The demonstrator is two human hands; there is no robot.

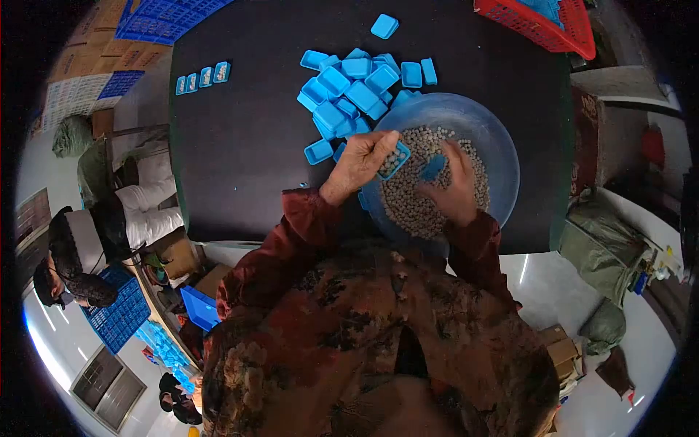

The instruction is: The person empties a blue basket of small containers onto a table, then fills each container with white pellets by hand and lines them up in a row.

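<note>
Pinched in my left hand (358, 162) is a small blue tray (394, 161) with round beads in it, over the left rim of a large translucent basin (499, 138). Many small greyish beads (408, 204) lie in the basin. My right hand (457, 186) is above them, blurred, its thumb and fingers bent around a blue piece (432, 168) that looks like a small scoop or tray; the grip on it is unclear. Just behind my left hand rises a pile of blue trays (357, 68).
Four filled small trays (207, 76) stand in a row at the table's far left. A red basket (539, 25) is at the back right, a blue crate (164, 22) at the back left. One tray (384, 26) lies alone behind the pile. People (73, 277) are at the left.
</note>
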